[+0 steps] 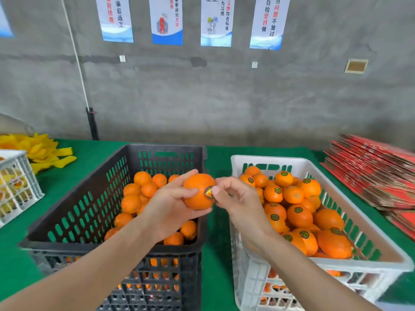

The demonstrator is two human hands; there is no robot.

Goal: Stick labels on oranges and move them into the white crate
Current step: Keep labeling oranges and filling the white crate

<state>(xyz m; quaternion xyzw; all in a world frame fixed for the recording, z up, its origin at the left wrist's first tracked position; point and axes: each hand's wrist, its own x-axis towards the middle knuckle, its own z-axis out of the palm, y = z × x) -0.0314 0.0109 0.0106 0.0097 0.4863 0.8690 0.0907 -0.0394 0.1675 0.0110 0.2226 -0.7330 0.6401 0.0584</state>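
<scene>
A person's two bare forearms reach forward over a green-covered desk [216, 158], seen from above. The left hand [173, 205] holds one orange [197, 191] in the air, fingers curled round its far side and thumb underneath, above the gap between two crates. A small round label [209, 192] sits on the orange's right side. The right hand [238, 198] has its fingers curled in, with the fingertips [216, 190] pinched at the label's right edge and touching the fruit.

On the left stands a black crate [89, 198], partly filled with plain oranges [131, 204]. On the right stands the white crate [265, 158], holding a heap of labelled oranges [299, 215], each with a dark round sticker. The two crates stand side by side with a narrow strip of desk between them.

Far left, another white crate [20, 182] is partly in view, with yellow foam sleeves [42, 149] behind it. Far right lies a stack of flat red cartons [370, 167]. Behind the desk is a grey wall with posters [166, 21] of Chinese text
</scene>
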